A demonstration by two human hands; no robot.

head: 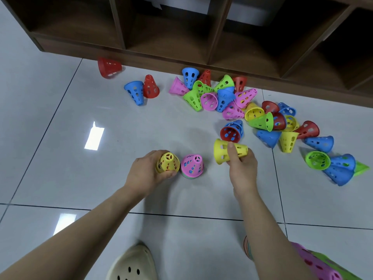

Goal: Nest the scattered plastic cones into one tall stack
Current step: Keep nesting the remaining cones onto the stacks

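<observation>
left hand (148,168): fingers curled round a short yellow-topped stack (168,162), narrow end up, held at the floor (80,158); hues show through its holes, so likely more than 1 cone nested.
pink-topped stack (192,165): stands upright on the floor just right of the left hand's stack, near but apart; coloured rims show at its base, so several cones nested.
right hand (242,164): thumb and fingers pinch a loose yellow cone (229,151), lying sideways, wide mouth toward the left, lifted or just off the floor, can't tell which.
red-in-blue pair (232,131): just behind the yellow cone, on its side.
loose pile (222,98): many cones in 5 colours scattered along the shelf base (181,61), most tipped over.
step in hand (judgement): cap the yellow cone onto a stack.
how to do it well: turn the cone mouth-down first, line its axis over the stack tip, lower straight, press lightly so it seats; keep the left hand steadying the base.
next (judgement): merge the 2 short stacks into 1, then feed from the nearest cones.
risk: a tilted drop jams or tips the stack.
</observation>
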